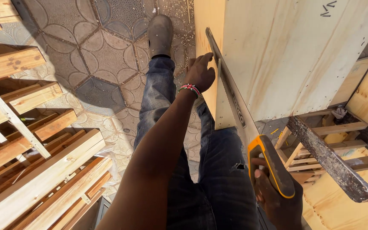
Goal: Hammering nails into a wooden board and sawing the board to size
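- I see my right hand [277, 194] wrapped firmly round the yellow and black handle of one handsaw [252, 140], low at the right of the view.
- The saw's blade runs up and away from that handle and sits in a cut along the left part of one large plywood sheet [294, 55], which stands in front of me at the upper right.
- My left hand [200, 72] rests against the sheet's narrow left strip, just beside the blade near its far end; the fingers are loosely curled and spread on the wood, gripping nothing. A red, white and dark beaded bracelet [189, 88] sits on that wrist.
- How far along, as I judge it: the blade is buried in the kerf for most of its length, so the cut is well begun, but where the kerf ends I cannot tell, and the strip has not come off the sheet.
- Counted: one saw, one sheet under the blade, two hands, one shoe [159, 35] in view on the patterned tile floor [103, 55].
- Sawdust and shavings lie on the tiles near the sheet's foot.
- Stacked timber frames [35, 162] fill the left; a rough, dark wooden beam [329, 162] crosses the lower right.
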